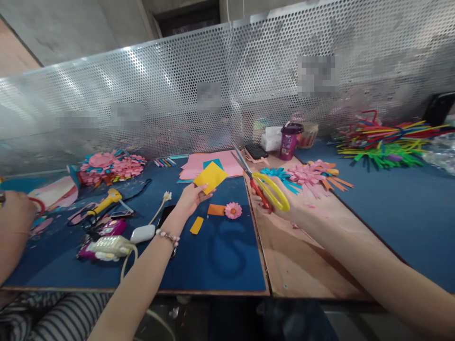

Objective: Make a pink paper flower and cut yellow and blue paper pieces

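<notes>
My left hand [194,198] pinches a yellow paper piece [213,177] by its lower edge and holds it up above the blue table top. In my right hand [275,206] is a pair of scissors [261,189] with one red and one yellow handle, the blades pointing up and to the left. Paper and scissors are apart. Below my left hand lie a small yellow strip [196,225], an orange paper piece [216,210] and a pink paper flower [233,210]. Pink sheets [223,163] with a teal piece on top are stacked behind the yellow paper.
A yellow glue gun [108,201], a power strip [112,246] and a white charger [142,233] with cables lie left. Paper flowers [307,173] and a purple cup [289,141] stand right of centre. Another person's hand [17,208] is at far left. A perforated metal screen [170,94] closes the back.
</notes>
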`<action>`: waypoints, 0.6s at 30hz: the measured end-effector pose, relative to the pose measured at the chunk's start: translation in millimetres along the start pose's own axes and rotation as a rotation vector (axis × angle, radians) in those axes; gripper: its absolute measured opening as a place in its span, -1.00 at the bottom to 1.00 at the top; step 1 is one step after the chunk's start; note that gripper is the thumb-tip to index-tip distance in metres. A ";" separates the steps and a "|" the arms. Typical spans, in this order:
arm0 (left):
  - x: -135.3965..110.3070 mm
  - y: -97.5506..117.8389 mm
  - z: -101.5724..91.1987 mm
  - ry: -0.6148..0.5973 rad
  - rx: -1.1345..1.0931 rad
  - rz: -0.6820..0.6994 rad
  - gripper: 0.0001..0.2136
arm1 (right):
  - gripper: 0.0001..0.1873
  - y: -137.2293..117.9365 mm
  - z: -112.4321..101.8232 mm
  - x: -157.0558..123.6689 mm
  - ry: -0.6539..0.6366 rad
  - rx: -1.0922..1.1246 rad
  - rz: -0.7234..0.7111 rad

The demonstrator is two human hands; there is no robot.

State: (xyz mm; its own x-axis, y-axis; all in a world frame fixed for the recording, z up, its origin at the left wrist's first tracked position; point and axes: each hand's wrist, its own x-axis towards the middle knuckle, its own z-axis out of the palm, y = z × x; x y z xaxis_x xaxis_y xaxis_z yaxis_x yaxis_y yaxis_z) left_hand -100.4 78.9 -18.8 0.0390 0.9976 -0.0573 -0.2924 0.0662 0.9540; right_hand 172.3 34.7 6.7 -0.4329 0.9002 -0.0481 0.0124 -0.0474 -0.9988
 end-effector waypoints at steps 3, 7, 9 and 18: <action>-3.5 1.3 4.7 -0.007 0.029 0.061 -0.76 | -0.57 0.2 -7.5 2.4 -0.123 0.237 0.135; -4.4 1.3 7.6 0.002 0.056 0.118 -0.76 | -0.67 5.1 -6.2 -0.8 -0.216 0.352 0.155; -3.7 0.5 7.4 0.012 0.070 0.131 -0.75 | -0.70 7.8 -2.9 -2.8 -0.254 0.399 0.154; -7.0 0.8 10.9 0.037 0.150 0.200 -0.69 | -0.83 0.2 9.1 -6.7 -0.071 0.299 -0.003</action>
State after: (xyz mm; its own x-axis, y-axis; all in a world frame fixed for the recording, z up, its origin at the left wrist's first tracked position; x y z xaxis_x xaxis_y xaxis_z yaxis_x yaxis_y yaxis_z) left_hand -90.5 71.8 -14.4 -0.0410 0.9908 0.1293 -0.1457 -0.1340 0.9802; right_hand 167.0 24.7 7.0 -0.4948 0.8684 -0.0335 -0.2507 -0.1795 -0.9513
